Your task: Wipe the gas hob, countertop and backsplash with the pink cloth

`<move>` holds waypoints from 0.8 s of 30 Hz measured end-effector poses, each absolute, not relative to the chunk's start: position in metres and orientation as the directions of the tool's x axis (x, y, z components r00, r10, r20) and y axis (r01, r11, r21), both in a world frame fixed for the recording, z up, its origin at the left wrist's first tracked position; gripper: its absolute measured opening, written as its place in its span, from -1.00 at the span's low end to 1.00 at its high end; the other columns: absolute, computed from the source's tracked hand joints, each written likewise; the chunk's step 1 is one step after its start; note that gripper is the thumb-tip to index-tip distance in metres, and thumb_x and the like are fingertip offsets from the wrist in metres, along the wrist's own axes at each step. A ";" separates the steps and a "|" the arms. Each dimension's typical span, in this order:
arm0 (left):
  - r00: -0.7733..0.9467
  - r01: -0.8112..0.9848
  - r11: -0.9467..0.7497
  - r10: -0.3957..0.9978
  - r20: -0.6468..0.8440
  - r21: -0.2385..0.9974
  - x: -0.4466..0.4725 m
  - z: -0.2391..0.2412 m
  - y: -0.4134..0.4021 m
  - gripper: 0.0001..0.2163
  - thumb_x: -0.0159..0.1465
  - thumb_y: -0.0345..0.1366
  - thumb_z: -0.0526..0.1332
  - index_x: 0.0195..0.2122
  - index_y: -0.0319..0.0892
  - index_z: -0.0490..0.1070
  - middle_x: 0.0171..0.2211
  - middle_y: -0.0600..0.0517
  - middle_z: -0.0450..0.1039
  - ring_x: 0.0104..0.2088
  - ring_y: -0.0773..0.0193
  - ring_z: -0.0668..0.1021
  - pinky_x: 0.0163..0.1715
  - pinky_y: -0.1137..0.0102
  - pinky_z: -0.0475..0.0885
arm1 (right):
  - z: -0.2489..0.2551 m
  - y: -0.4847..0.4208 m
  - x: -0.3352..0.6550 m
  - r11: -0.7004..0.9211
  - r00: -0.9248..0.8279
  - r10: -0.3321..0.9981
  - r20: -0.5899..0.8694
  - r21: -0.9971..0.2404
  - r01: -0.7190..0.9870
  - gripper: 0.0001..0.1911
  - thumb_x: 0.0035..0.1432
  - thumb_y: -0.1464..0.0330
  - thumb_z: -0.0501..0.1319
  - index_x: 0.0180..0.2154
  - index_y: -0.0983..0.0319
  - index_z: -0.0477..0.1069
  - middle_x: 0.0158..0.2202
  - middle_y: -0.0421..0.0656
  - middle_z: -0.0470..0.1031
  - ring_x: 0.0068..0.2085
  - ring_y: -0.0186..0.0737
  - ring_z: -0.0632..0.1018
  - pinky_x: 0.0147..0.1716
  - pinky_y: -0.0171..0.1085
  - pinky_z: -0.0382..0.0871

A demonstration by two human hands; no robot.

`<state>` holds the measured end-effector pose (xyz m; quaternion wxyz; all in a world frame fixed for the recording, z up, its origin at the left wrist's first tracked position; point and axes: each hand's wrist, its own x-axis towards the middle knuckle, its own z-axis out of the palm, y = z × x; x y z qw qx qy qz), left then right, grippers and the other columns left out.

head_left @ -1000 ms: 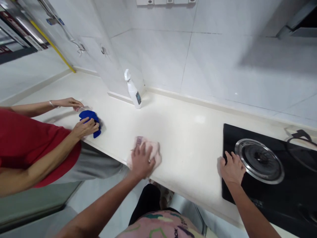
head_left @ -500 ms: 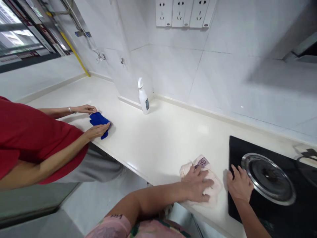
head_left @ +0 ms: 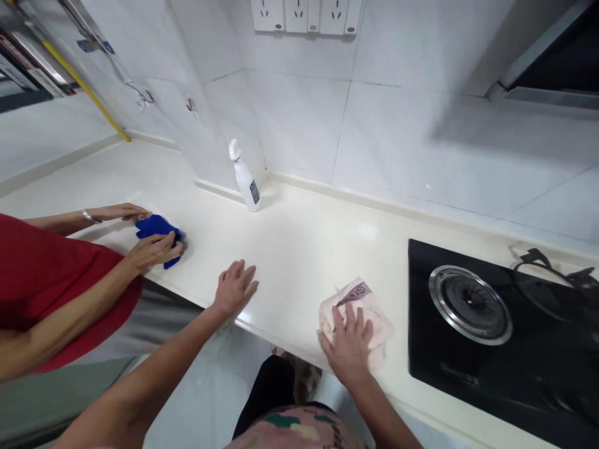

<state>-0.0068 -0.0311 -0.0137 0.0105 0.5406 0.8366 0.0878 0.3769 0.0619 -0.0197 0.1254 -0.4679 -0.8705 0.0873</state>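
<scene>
A: Where is the cloth lying?

B: The pale pink cloth with a purple lettered band point(head_left: 378, 321) is lying spread on the glossy off-white countertop point(head_left: 299, 274), near its front edge, left of the cooktop. Band is showing at the far corner.

A: Right hand?

B: The right hand point(head_left: 350, 346) is resting over the cloth, fingers fanned wide; cannot tell whether it is pinching any fabric.

A: And the left hand point(head_left: 234, 288)?

B: Holding nothing visible, fingers spreading wide over the countertop near the front edge, well apart from the cloth. Cannot tell if the palm is touching.

A: Further out?

B: Right: a black glass cooktop point(head_left: 423, 349) is sitting beside the cloth, a round silver-rimmed burner point(head_left: 470, 305) showing in it. Behind: a white plastic spray bottle point(head_left: 246, 185) is standing upright near the wall corner. Left: a co-worker in a red top point(head_left: 60, 287) is keeping both hands at a crumpled bright blue cloth point(head_left: 156, 226).

A: Above?

B: White wall sockets point(head_left: 299, 14) are lining the tiled wall point(head_left: 299, 112).
</scene>
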 end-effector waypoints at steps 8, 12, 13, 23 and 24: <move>-0.463 0.881 0.456 0.886 0.031 0.126 -0.002 -0.011 -0.028 -0.47 0.47 0.03 0.01 0.36 -0.06 0.40 0.49 -0.23 0.21 0.49 -0.14 0.19 0.39 -0.08 0.14 | 0.001 0.072 0.326 0.614 -0.649 0.761 0.023 -0.350 0.708 -0.42 0.30 0.01 0.35 0.18 0.23 0.51 0.42 0.14 0.32 0.45 0.49 0.20 0.42 0.48 -0.16; -0.453 0.887 0.446 0.890 0.043 0.123 -0.003 -0.009 -0.027 -0.48 0.50 0.00 -0.02 0.36 -0.09 0.37 0.49 -0.17 0.22 0.49 -0.14 0.18 0.39 -0.06 0.13 | -0.005 0.058 0.368 0.651 -0.665 0.738 0.115 -0.384 0.655 -0.56 0.36 0.08 0.31 0.14 0.15 0.52 0.42 0.04 0.34 0.49 0.28 0.19 0.46 0.36 -0.10; -0.448 0.890 0.441 0.893 0.044 0.120 -0.003 -0.008 -0.027 -0.48 0.51 0.00 -0.03 0.37 -0.08 0.36 0.48 -0.15 0.23 0.49 -0.14 0.18 0.39 -0.05 0.13 | -0.009 0.052 0.383 0.646 -0.647 0.749 0.142 -0.372 0.666 -0.59 0.37 0.09 0.29 0.13 0.14 0.53 0.43 0.05 0.33 0.49 0.28 0.18 0.45 0.36 -0.08; -0.456 0.889 0.453 0.889 0.034 0.073 -0.001 -0.010 -0.029 -0.47 0.49 0.00 0.02 0.36 -0.09 0.40 0.48 -0.24 0.23 0.49 -0.12 0.21 0.38 -0.03 0.16 | -0.065 0.016 0.511 0.522 -0.454 0.831 0.321 -0.167 0.837 -0.48 0.37 -0.07 0.15 -0.07 0.22 0.60 0.41 0.23 0.33 0.44 0.45 0.29 0.28 0.40 0.22; -0.458 0.887 0.455 0.888 0.033 0.071 -0.002 -0.010 -0.030 -0.48 0.49 0.00 0.02 0.36 -0.08 0.40 0.47 -0.23 0.24 0.49 -0.12 0.21 0.38 -0.04 0.16 | -0.069 0.016 0.513 0.521 -0.455 0.831 0.320 -0.160 0.838 -0.48 0.36 -0.08 0.15 -0.10 0.20 0.61 0.39 0.22 0.36 0.42 0.44 0.32 0.27 0.38 0.25</move>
